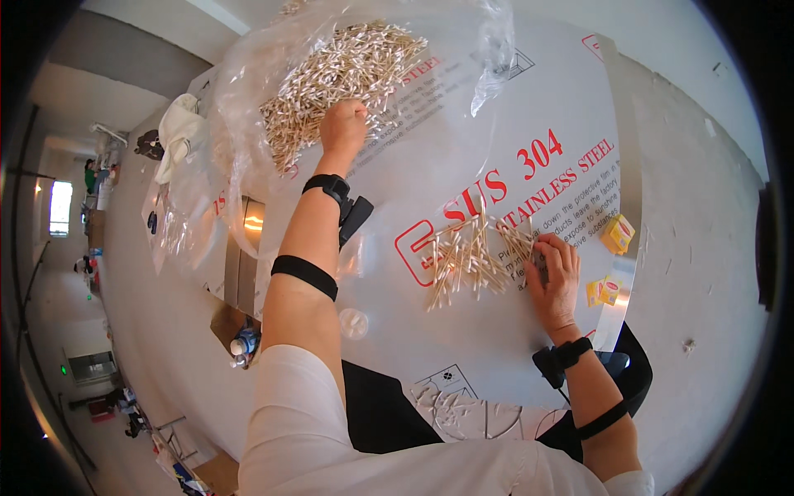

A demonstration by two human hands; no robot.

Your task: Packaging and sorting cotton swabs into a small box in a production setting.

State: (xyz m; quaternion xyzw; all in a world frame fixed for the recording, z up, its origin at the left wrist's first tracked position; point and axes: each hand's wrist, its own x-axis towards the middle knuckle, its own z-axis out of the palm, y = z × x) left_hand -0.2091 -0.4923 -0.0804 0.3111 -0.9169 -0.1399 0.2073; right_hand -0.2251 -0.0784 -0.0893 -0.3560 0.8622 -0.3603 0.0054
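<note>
A large heap of cotton swabs [339, 70] lies at the far left, inside and around a clear plastic bag. At the heap's near edge my left hand [343, 128] is closed, its fingers curled away from view, so what it grips cannot be made out. Nearer to me on the right is a smaller, loose spread of cotton swabs [467, 260]. My right hand [556, 277] rests at the right end of that spread, with thumb and fingers bent around several swab ends.
Printed protective film covers the metal tabletop [389, 190]. The clear plastic bag [240, 107] spreads over the far left. Two small yellow packs [617, 235] sit near the right edge. A clear round lid or cup [354, 323] stands by my left forearm. Bottles [244, 343] are beyond the left edge.
</note>
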